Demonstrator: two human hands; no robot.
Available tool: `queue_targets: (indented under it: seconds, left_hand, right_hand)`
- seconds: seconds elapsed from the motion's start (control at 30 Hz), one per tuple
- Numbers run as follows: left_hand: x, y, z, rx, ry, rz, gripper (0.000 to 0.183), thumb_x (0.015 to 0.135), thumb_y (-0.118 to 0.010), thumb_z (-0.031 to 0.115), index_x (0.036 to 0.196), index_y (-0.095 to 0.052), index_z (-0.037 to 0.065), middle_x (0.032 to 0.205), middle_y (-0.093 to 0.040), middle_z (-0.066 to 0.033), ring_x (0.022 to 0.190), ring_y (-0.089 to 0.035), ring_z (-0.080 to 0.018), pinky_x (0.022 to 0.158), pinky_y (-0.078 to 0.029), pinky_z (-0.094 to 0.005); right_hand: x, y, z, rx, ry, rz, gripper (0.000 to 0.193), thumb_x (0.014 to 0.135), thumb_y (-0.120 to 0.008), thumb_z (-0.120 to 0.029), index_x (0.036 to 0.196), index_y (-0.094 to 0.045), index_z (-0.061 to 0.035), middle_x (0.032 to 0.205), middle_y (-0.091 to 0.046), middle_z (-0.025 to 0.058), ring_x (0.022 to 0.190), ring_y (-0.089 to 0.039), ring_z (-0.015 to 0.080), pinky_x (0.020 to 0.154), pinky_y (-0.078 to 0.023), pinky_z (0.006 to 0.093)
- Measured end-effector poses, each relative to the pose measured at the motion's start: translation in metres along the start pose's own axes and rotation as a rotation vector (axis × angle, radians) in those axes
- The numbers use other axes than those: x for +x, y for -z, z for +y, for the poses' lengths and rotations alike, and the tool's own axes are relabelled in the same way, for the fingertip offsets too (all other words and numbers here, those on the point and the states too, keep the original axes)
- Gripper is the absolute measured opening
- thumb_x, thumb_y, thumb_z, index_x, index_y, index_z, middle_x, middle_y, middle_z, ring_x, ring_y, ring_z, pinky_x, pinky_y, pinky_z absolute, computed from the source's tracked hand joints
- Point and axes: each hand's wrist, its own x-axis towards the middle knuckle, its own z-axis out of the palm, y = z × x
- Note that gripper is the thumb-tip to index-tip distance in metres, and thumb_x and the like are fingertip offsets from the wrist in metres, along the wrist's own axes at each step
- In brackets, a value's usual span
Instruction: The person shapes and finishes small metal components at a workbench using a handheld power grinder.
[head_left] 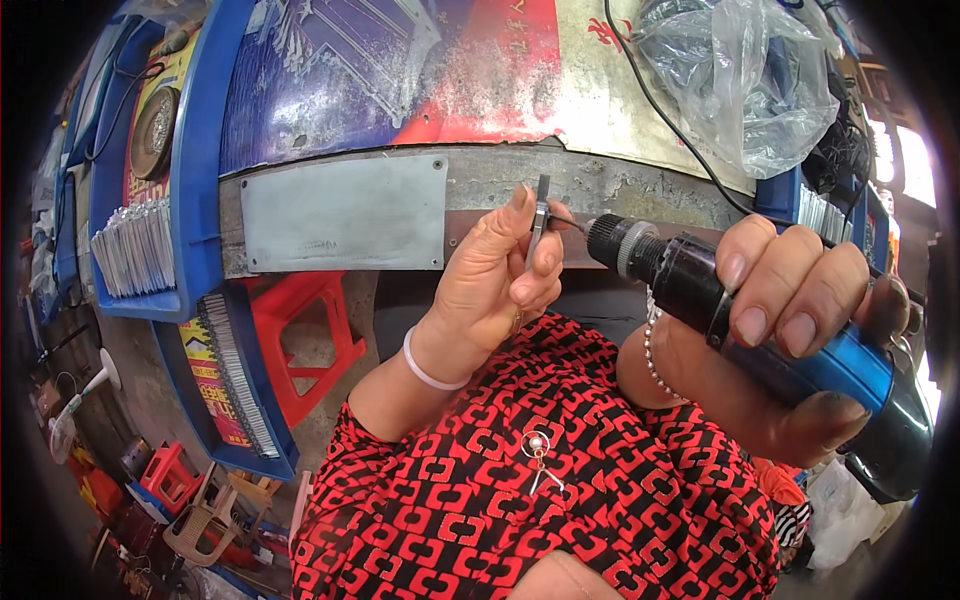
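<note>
My left hand (497,283) pinches a small slim metal piece (540,215) upright between thumb and fingers, in front of the workbench edge. My right hand (800,320) grips a handheld rotary tool (760,330) with a black nose and blue body. Its thin bit points left and meets the metal piece near its upper part. A white bangle sits on my left wrist and a bead bracelet on my right. My red and black patterned clothing fills the lower middle.
A grey metal plate (345,212) is fixed to the bench front. Blue trays (195,150) at left hold rows of small metal parts (135,250). A clear plastic bag (750,80) and a black cable (680,130) lie on the bench. A red stool (300,340) stands below.
</note>
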Motion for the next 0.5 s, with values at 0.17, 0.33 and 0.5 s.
queue_targets:
  seconds: [0.17,0.33,0.5]
  left_hand:
    - [0.001,0.000,-0.003,0.032,-0.042,-0.026,0.035,0.094,-0.046,0.039,0.096,-0.056,0.006,0.062,-0.054,-0.0003,0.042,-0.039,-0.0058,0.040,-0.029,-0.0205]
    - [0.004,0.007,-0.004,0.009,-0.071,-0.045,0.030,0.094,-0.046,0.036,0.096,-0.055,0.007,0.064,-0.049,0.0008,0.045,-0.038,-0.0061,0.043,-0.030,-0.0205]
    - [-0.007,0.013,0.000,0.036,-0.169,-0.145,0.028,0.094,-0.047,0.035,0.096,-0.054,0.008,0.063,-0.047,0.0014,0.044,-0.038,-0.0058,0.042,-0.030,-0.0204]
  right_hand:
    - [-0.002,-0.005,0.002,-0.026,0.008,0.016,0.055,0.087,-0.054,-0.036,0.126,-0.042,0.0002,0.087,-0.048,0.0041,0.073,-0.050,0.0149,0.071,-0.037,0.0340]
    - [-0.005,-0.009,-0.009,-0.036,0.007,0.113,0.054,0.084,-0.057,-0.036,0.121,-0.043,0.0015,0.085,-0.048,0.0034,0.071,-0.049,0.0136,0.071,-0.037,0.0334]
    - [-0.010,-0.006,-0.016,-0.037,0.030,0.172,0.053,0.083,-0.060,-0.033,0.119,-0.044,0.0024,0.081,-0.046,0.0023,0.066,-0.048,0.0130,0.069,-0.037,0.0323]
